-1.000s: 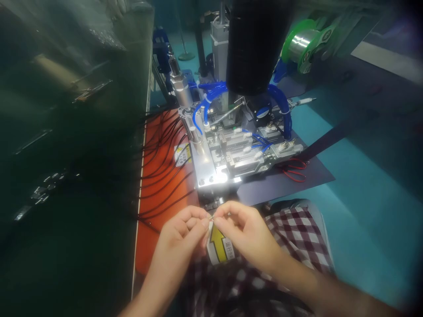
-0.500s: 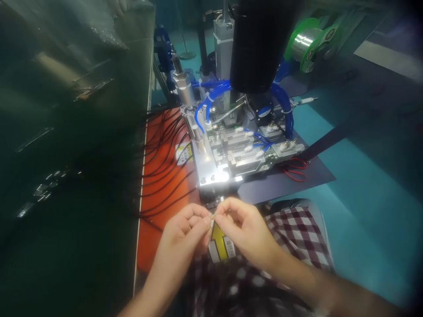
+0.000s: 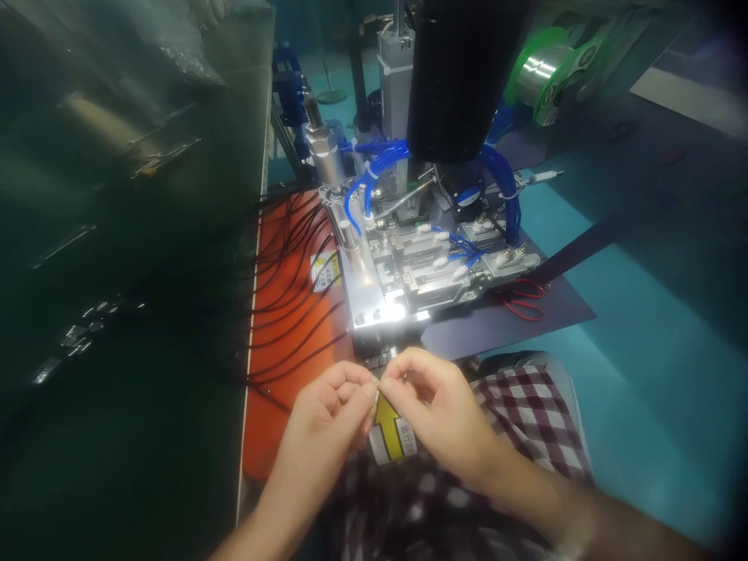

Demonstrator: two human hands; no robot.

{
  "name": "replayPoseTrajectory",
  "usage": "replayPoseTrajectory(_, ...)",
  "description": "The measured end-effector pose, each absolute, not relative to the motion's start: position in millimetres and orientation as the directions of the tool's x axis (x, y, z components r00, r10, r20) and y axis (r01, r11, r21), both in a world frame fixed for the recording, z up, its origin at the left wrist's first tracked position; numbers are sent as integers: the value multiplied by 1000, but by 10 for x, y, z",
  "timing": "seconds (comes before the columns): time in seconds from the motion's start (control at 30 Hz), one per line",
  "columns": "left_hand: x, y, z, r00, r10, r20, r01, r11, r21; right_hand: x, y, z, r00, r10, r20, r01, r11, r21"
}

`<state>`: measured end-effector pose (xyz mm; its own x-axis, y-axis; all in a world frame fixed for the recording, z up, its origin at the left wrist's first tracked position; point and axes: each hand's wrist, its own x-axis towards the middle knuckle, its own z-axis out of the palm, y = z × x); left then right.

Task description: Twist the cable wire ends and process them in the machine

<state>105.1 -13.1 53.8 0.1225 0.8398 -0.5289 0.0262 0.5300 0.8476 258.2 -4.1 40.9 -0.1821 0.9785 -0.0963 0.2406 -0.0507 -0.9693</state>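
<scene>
My left hand (image 3: 327, 405) and my right hand (image 3: 435, 401) meet fingertip to fingertip, low in the middle of the view. Both are closed in a pinch around a tiny, thin, pale wire-like piece (image 3: 377, 392), mostly covered by the fingers. Just beyond the fingertips stands the front of a metal machine (image 3: 379, 300) with blue air tubes (image 3: 386, 160). Below the hands, a white label with a yellow arrow (image 3: 390, 436) shows between the wrists.
Several black cables (image 3: 304, 312) cross an orange surface (image 3: 280, 436) from the dark bench (image 3: 134, 436) at left. A green spool of solder wire (image 3: 538, 74) hangs upper right. A thick black hose (image 3: 461, 78) comes down over the machine. Red wires (image 3: 526, 300) lie at its right.
The fingertips have closed nearer together, and less of the thin piece shows between them. My right hand has shifted very slightly; the machine stays as it was.
</scene>
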Motion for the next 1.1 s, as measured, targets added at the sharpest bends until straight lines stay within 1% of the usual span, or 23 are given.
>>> replayPoseTrajectory(0.07,1053,-141,536,118,842,-526,44,525,850,2573,-56,430,-195,981,17,332,83,-940)
replayPoseTrajectory(0.13,1062,-148,535,99,855,-509,68,505,861,2573,-66,440,-237,961,141,412,231,-881)
replayPoseTrajectory(0.17,1067,-149,534,87,864,-496,78,491,868,2576,-66,440,-245,955,167,428,261,-865)
replayPoseTrajectory(0.2,1072,-147,534,76,870,-487,84,481,873,2582,-61,435,-239,958,155,421,246,-873)
replayPoseTrajectory(0.23,1075,-141,536,69,872,-485,85,480,873,2589,-51,425,-220,970,101,388,182,-904)
replayPoseTrajectory(0.3,1077,-122,548,65,858,-510,80,505,860,2612,-26,400,-170,980,-100,255,-54,-965)
replayPoseTrajectory(0.33,1075,-110,559,67,846,-528,82,523,848,2625,-14,387,-149,970,-193,179,-166,-970)
replayPoseTrajectory(0.37,1072,-99,572,68,836,-544,90,538,838,2637,-4,376,-133,957,-259,117,-244,-963)
replayPoseTrajectory(0.4,1069,-88,587,70,829,-555,98,548,830,2647,0,368,-120,948,-296,81,-288,-954)
replayPoseTrajectory(0.47,1064,-72,611,68,823,-565,105,557,824,2650,-6,365,-104,954,-283,86,-274,-958)
replayPoseTrajectory(0.6,1065,-59,615,64,835,-546,133,536,834,2590,-42,385,-147,977,-156,139,-136,-981)
replayPoseTrajectory(0.73,1072,-66,597,65,847,-528,144,515,845,2552,-31,422,-161,975,-154,172,-126,-977)
replayPoseTrajectory(0.87,1077,-76,606,60,852,-520,138,509,850,2585,-3,459,-184,983,-4,283,49,-958)
replayPoseTrajectory(0.9,1079,-78,610,66,854,-516,144,504,852,2592,0,459,-188,982,6,289,62,-955)
replayPoseTrajectory(0.93,1081,-79,613,74,855,-514,148,500,853,2597,1,452,-189,982,-13,271,39,-962)
replayPoseTrajectory(1.03,1092,-81,617,74,854,-515,135,503,853,2602,-5,404,-191,969,-157,135,-133,-982)
replayPoseTrajectory(1.1,1100,-83,615,68,850,-522,119,512,850,2607,-12,370,-190,956,-222,79,-211,-974)
